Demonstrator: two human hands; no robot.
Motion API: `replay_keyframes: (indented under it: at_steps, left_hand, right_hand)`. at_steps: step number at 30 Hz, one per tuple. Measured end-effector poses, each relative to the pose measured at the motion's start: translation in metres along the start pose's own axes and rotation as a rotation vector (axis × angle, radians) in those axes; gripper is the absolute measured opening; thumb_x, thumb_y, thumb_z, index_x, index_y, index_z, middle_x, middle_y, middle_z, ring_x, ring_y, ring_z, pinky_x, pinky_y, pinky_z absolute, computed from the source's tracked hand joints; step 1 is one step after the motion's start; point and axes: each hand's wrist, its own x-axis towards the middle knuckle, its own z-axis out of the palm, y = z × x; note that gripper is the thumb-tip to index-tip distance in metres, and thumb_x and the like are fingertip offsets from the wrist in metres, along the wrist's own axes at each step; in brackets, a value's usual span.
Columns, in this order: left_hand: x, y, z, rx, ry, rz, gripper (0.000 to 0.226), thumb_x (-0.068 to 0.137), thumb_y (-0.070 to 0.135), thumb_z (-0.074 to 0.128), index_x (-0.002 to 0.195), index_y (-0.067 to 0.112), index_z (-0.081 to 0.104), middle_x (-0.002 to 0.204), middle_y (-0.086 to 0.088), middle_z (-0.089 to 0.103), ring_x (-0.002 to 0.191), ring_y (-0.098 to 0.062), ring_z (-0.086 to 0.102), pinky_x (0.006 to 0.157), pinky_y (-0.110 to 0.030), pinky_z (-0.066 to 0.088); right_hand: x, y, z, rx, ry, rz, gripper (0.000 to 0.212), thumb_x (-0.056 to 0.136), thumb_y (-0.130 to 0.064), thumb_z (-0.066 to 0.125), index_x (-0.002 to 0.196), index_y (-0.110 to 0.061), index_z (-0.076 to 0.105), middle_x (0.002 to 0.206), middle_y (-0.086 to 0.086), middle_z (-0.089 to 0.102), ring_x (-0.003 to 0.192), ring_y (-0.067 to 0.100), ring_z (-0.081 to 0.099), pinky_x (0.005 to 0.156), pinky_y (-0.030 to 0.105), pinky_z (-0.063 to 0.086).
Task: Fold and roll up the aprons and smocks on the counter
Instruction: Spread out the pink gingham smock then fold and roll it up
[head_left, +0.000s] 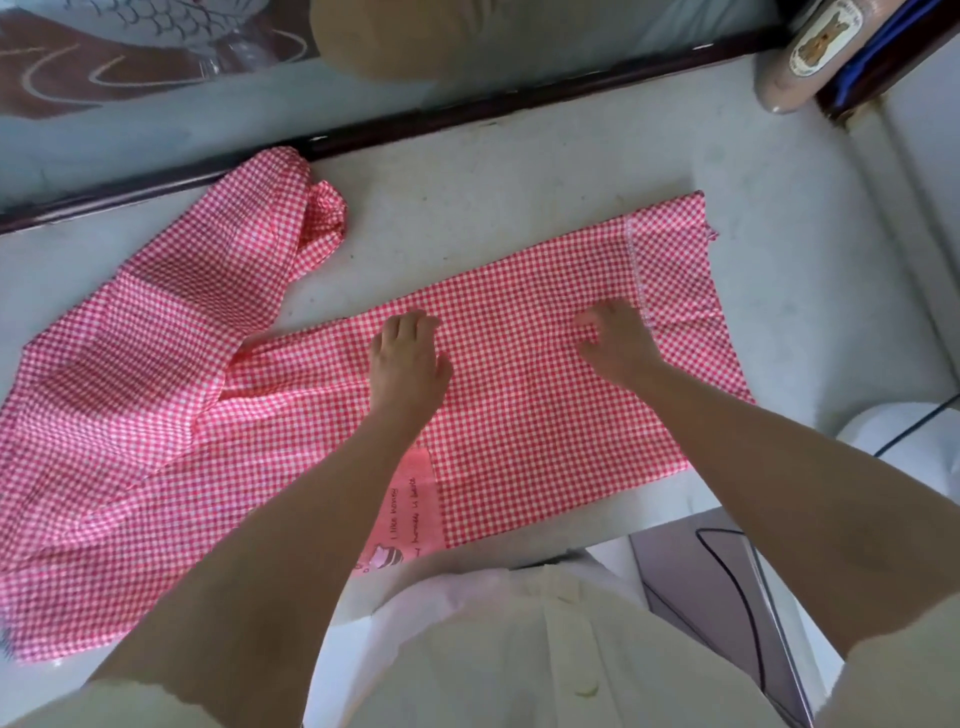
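I read this as the fold step: pink-and-white gingham cloth smock lies on the pale grey counter from 9 to 2 o'clock, left hand flat on it, right hand fingertips bent, grip unclear; next I'd fold lengthwise, then roll.

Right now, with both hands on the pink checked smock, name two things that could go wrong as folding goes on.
1. The sleeve lies bunched at the far left; folded in like that, it would probably make the roll lumpy.
2. The smock reaches the front edge of the counter; once the left hand and right hand lift, it might slide off.
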Motion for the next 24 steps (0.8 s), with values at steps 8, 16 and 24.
replay_keyframes:
  at_steps: [8,16,24]
  left_hand:
    - [0.058,0.035,0.001,0.032,-0.076,0.064,0.058,0.095,0.022,0.057,0.148,0.017,0.034,0.157,-0.006,0.030,0.144,-0.028,0.025,0.117,-0.046,0.020]
    - [0.084,0.058,0.019,0.051,-0.019,-0.048,0.048,0.088,0.022,0.067,0.134,0.022,0.054,0.132,-0.006,0.056,0.126,-0.029,0.045,0.107,-0.046,0.035]
    - [0.099,0.068,0.018,0.024,0.129,-0.218,0.020,0.092,0.023,0.061,0.105,0.019,0.076,0.104,-0.006,0.072,0.101,-0.031,0.056,0.089,-0.039,0.037]
  right_hand:
    - [0.020,0.022,-0.030,0.214,0.224,0.221,0.046,0.094,-0.013,0.056,0.140,-0.010,0.046,0.143,0.012,0.043,0.131,0.027,0.043,0.111,0.038,0.037]
    - [0.068,0.089,-0.063,0.283,0.206,0.520,0.067,0.089,-0.024,0.062,0.146,-0.005,0.032,0.145,0.020,0.038,0.133,0.037,0.039,0.109,0.045,0.035]
    - [0.088,0.116,-0.073,0.297,0.209,0.395,0.032,0.091,-0.035,0.058,0.099,-0.004,0.062,0.103,0.017,0.066,0.095,0.032,0.059,0.079,0.037,0.044]
